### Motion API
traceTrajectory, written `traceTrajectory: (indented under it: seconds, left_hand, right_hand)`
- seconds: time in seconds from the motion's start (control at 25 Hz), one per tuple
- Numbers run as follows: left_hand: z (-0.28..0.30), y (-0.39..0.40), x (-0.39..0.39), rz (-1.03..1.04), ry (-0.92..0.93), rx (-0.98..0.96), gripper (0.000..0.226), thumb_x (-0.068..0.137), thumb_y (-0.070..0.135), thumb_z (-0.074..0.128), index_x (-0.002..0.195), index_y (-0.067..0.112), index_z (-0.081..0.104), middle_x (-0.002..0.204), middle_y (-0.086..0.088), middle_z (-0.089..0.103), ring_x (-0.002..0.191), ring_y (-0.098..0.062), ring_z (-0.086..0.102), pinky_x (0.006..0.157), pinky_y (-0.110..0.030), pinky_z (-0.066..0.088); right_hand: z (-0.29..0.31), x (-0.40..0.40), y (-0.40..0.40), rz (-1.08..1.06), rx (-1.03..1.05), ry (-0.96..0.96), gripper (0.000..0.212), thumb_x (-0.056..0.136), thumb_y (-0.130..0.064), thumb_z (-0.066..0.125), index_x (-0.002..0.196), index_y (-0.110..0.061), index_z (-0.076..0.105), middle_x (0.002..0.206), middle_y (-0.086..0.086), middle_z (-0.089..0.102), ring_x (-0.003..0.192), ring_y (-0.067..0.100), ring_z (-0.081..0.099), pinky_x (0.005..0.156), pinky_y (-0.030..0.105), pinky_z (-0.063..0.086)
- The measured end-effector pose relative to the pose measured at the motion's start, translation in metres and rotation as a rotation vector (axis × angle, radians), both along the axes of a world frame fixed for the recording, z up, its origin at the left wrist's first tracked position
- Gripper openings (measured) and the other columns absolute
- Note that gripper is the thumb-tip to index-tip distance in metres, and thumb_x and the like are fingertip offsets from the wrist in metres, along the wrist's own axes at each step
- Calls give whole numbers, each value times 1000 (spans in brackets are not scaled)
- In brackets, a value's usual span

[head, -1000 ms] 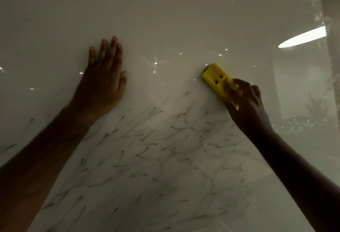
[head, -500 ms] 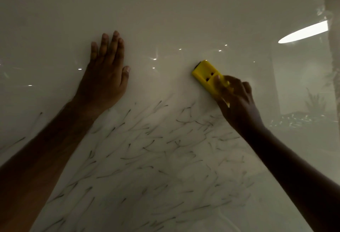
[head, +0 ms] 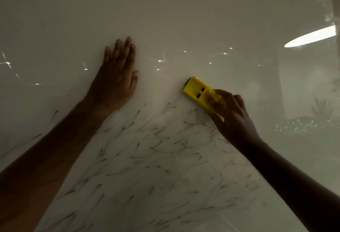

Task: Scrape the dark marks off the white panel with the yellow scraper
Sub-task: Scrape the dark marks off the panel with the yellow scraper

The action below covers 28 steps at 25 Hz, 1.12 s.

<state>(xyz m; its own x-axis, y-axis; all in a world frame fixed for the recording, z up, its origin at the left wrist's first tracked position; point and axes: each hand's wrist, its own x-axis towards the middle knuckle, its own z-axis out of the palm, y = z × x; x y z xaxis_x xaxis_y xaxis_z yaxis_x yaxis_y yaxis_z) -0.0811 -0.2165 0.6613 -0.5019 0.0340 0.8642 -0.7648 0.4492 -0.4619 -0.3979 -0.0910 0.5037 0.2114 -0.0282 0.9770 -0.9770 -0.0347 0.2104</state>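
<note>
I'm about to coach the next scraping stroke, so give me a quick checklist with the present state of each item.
1. Right hand grips the yellow scraper: ok.
2. Left hand lies flat on the white panel, bracing it: ok.
3. Left hand is clear of the scraper's path: ok, they are apart.
4. Scraper edge sits flush on the panel: cannot tell, the edge is not clear.
5. Dark marks removed: not ok, many remain below the scraper.
</note>
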Motion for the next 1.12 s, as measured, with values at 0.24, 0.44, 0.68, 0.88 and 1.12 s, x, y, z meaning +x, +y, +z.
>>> traceTrajectory:
  seconds: [0.24,0.44,0.68,0.88,1.12]
  left_hand:
    - [0,1,2,15,-4,-5,71,110,33,26,169,-3,11,179,-22,6,166,-43,7,135,-56,3]
    - [-3,1,7,33,25,-29,69,113,31,33,169,-4,12,179,-22,7,166,-43,7,136,-57,5]
    - [-5,0,8,27,25,-20,70,113,30,36,169,-3,11,179,-22,8,166,-43,7,135,-56,4]
    - [-7,0,11,22,85,-14,69,113,31,32,169,-3,12,179,-22,7,166,-42,8,135,-57,5]
    - [-10,-6,34,23,131,-12,72,111,37,26,169,-3,11,179,-22,7,166,-43,8,135,-56,5]
  right_hand:
    - [43,51,-14,56,-20,-18,48,103,-20,67,148,-8,60,142,24,60,102,47,57,91,54,55]
    - [5,24,2,5,64,159,45,106,-23,66,150,-12,59,145,20,61,102,44,62,87,54,54]
    - [48,43,-5,26,-6,-46,50,101,-21,69,149,-10,59,139,24,61,100,48,56,89,56,55]
    - [3,58,-11,44,65,192,43,108,-25,64,149,-14,60,144,19,62,102,44,63,88,53,55]
    - [23,21,2,-9,7,67,48,101,-19,72,147,-10,61,141,22,62,103,46,57,92,55,55]
